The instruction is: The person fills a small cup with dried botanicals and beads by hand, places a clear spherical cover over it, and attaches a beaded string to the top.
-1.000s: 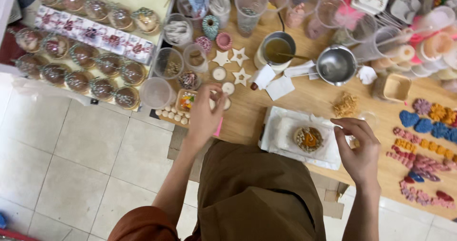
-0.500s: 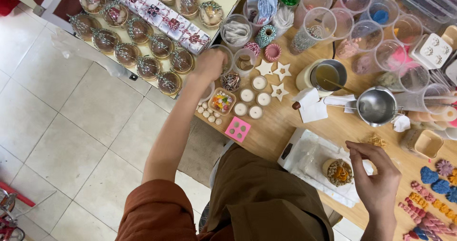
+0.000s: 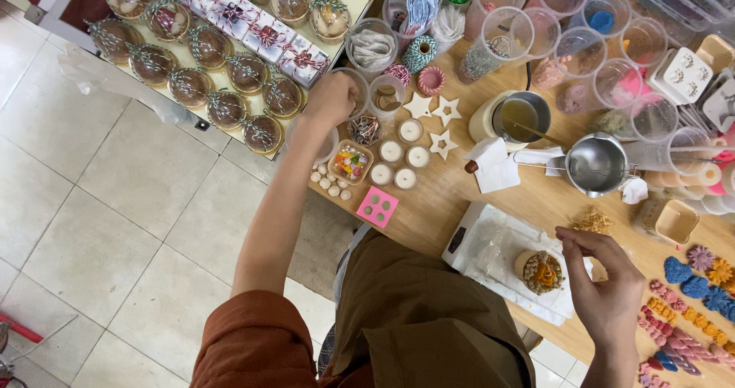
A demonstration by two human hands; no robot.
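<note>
Already the candle [image 3: 540,271] is sitting filled and topped with orange bits on the white tray [image 3: 490,252] at five o'clock of the table [image 3: 459,196], though trimmings are waiting around it. Up at eleven o'clock the left hand [image 3: 331,98] is reaching into a clear cup [image 3: 354,89], its grip hidden from view. Beside the candle, at three o'clock, the right hand [image 3: 605,284] is hovering, fingertips pinched narrowly, perhaps on a crumb.
</note>
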